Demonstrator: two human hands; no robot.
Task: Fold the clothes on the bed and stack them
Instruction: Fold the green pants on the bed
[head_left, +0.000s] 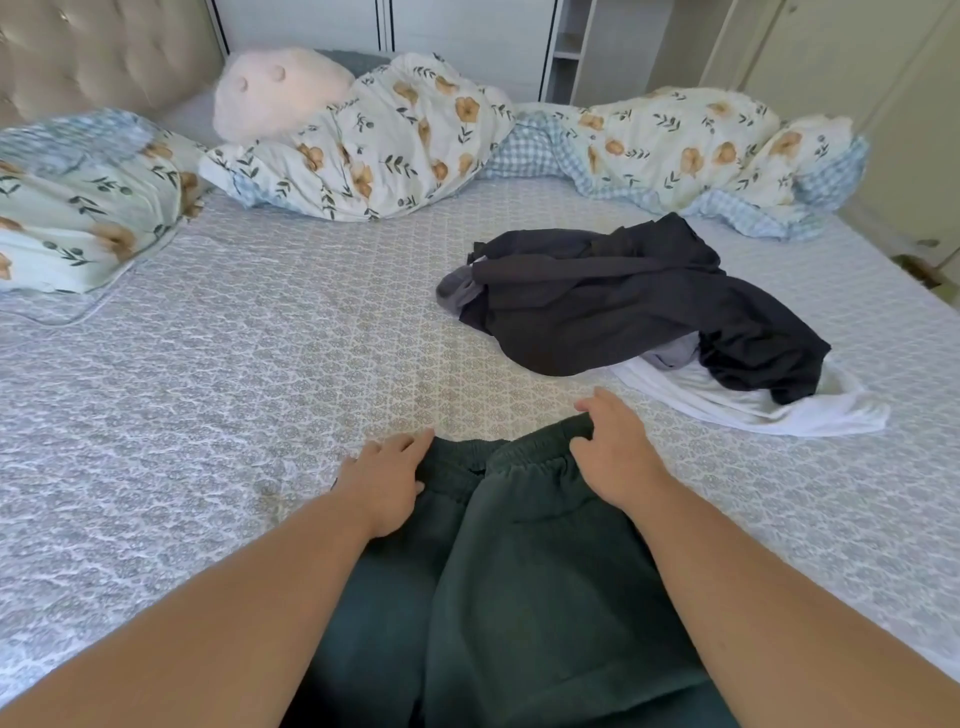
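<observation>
Dark green sweatpants (524, 566) lie flat on the patterned bed sheet (260, 364) right in front of me, waistband pointing away. My left hand (384, 480) holds the waistband's left corner, thumb on top of the fabric. My right hand (615, 454) pinches the right corner, thumb curled over the elastic edge. To the right, a loose pile holds a black garment (623, 306) over a white garment (753, 410) and some grey cloth (458, 292).
A rumpled floral duvet (395, 140) runs along the far side of the bed. A floral pillow (78, 208) and a pale plush cushion (275, 88) lie at the left by the tufted headboard (88, 57). Wardrobes (467, 31) stand behind.
</observation>
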